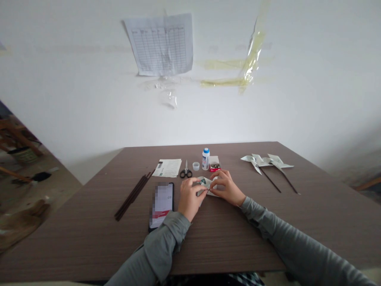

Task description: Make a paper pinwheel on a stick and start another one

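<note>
A folded piece of printed paper (205, 183) is being held low over the middle of the desk (226, 238), between two hands. Its near left side is being pinched by the left hand (189, 197), whose grip is being held almost closed, the thumb and forefinger being brought nearly tip to tip. Its right side is being pinched by the right hand (228, 188), the thumb being set below and the bent fingers above; the exact contact is being partly hidden by the fingers, so how tightly the paper is being squeezed cannot quite be told. Beyond the hands, a row is being formed by a stack of sheets (167, 168), black-handled scissors (186, 173), a small clear cup (195, 166), a white bottle with a blue cap (205, 161) and an open red box (214, 168) in which small items are being held. To the left, dark sticks (132, 197) are being borne by the desk, and the lower corner of a phone (163, 200) is being overlapped by the left sleeve (162, 246). Well to the right, two paper pinwheels (256, 161) on dark sticks are being supported flat.
</note>
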A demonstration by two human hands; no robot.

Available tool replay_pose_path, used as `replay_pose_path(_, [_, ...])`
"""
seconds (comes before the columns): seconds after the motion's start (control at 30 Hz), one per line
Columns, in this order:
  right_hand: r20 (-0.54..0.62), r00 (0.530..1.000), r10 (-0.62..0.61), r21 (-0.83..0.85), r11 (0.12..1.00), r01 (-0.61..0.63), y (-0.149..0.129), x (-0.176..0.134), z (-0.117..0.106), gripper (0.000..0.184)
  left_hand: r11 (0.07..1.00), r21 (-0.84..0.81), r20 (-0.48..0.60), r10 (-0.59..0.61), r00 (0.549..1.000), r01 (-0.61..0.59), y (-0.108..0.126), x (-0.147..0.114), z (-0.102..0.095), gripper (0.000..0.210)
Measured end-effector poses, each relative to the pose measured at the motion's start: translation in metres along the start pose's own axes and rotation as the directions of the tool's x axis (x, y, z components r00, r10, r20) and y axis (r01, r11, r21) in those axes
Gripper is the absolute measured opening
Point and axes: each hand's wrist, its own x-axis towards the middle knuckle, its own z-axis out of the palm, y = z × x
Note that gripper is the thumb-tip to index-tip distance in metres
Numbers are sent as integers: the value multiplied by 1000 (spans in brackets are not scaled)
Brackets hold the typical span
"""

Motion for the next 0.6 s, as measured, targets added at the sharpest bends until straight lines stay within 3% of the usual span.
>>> replay_pose_path(0.33, [5,997,-82,-21,996,82,1,-2,2,9,1000,6,17,5,1000,-5,1,0,-1,22])
replay_pose_path(0.47, [-35,982,-185,-76,980,182,4,-2,1,7,1000,-22,-13,-2,1000,2,3,1,-4,20])
replay_pose_path(0.6, [-112,942,-315,-200,936,289,8,-4,1,17,999,-39,-22,-38,999,37,6,2,-9,20])
